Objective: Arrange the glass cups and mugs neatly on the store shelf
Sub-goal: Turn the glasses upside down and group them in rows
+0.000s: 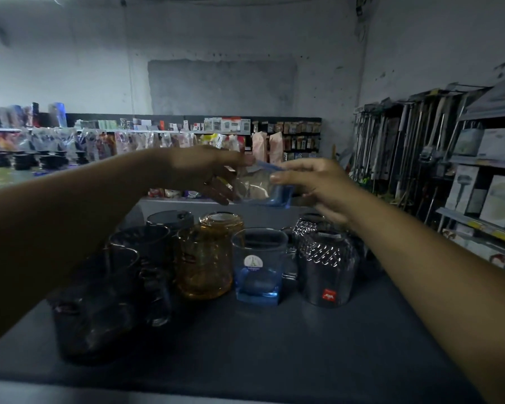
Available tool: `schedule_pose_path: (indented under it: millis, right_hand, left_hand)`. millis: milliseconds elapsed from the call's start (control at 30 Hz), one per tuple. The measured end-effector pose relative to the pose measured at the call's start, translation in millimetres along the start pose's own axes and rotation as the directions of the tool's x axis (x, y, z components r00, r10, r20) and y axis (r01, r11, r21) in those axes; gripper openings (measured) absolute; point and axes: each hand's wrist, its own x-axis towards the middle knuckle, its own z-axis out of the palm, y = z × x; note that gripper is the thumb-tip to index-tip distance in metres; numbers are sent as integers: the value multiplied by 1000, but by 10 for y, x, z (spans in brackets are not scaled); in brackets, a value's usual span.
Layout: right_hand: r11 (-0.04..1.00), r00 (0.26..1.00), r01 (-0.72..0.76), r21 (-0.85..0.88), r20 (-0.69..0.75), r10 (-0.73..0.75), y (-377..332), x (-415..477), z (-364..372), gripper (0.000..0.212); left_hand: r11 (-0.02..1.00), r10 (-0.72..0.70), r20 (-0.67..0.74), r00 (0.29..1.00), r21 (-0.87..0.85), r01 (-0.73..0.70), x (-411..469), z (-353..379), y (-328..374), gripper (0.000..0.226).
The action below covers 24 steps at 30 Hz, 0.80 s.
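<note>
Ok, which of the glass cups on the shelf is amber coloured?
The amber textured glass cup, standing in the middle of the group, left of the blue square glass mug. The others are dark, clear or blue.

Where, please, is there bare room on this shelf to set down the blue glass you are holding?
The front of the shelf is bare, from the blue mug and the patterned glass to the near edge. The back strip beneath the blue glass looks open too. The middle row, including the amber cup, is crowded.
</note>
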Motion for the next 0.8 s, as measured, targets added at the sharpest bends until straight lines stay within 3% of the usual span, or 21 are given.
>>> schedule_pose_path:
  millis: [67, 267, 433, 533, 667, 800]
  right_hand:
    - [999, 999, 17, 37, -32, -16, -61, 30, -29, 71]
    - [979, 996, 79, -186, -33, -87, -196, 73, 34, 77]
    - [941, 995, 36, -337, -79, -67, -345, 42, 239, 38]
    - [938, 980, 18, -346, -181, -85, -394, 64, 338, 46]
    - [950, 972, -7, -312, -224, -66, -333, 98, 365, 46]
    - [979, 995, -23, -203, -98, 3, -232, 83, 249, 55]
  left_hand:
    - [999, -11, -11, 1000, -37, 11, -9, -28, -81, 45]
    - [986, 47, 166, 985, 148, -72, -83, -173, -172, 53]
    - [903, 207, 138, 969, 354, -243, -97, -60, -112, 67]
    - [845, 260, 110, 959, 454, -281, -58, 35, -54, 94]
    - [747, 364, 71, 929, 573, -337, -43, 47, -13, 71]
    - [835, 324, 37, 945, 458, -304, -21, -33, -4, 43]
